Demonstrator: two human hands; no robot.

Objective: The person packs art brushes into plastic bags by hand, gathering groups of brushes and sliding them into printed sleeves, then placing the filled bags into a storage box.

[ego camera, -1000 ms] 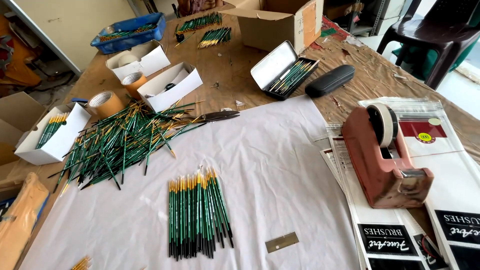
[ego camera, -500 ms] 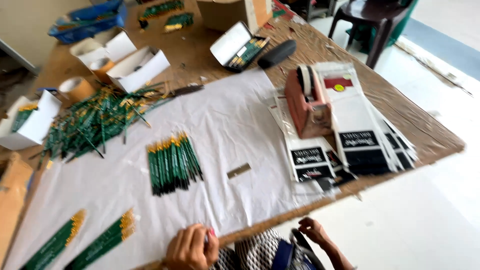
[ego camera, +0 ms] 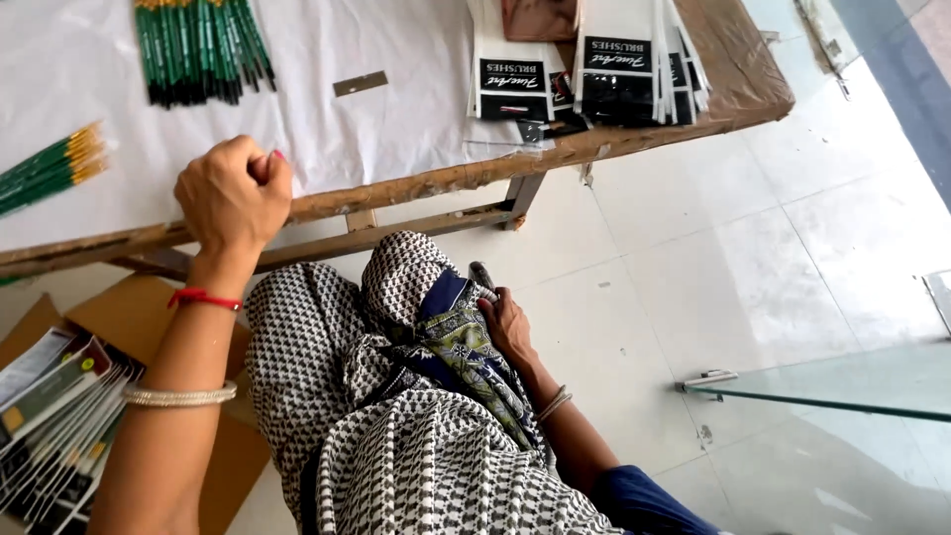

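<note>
Head view: left hand [ego camera: 233,193] curled into a fist, resting on the table edge [ego camera: 416,184]; green brush bundle [ego camera: 198,50] well apart at 12 o'clock; right hand [ego camera: 507,325] pressed flat on patterned cloth [ego camera: 396,436] in the lap, at 4 o'clock; label packets [ego camera: 584,69] at 2 o'clock.

Green-handled brushes [ego camera: 203,50] lie bundled on the white sheet [ego camera: 396,129] over my tabletop [ego camera: 713,94], beside a small metal strip [ego camera: 360,83]. Black-labelled packets [ego camera: 594,69] stack near the corner. A cardboard box [ego camera: 129,317] sits on the floor.
</note>
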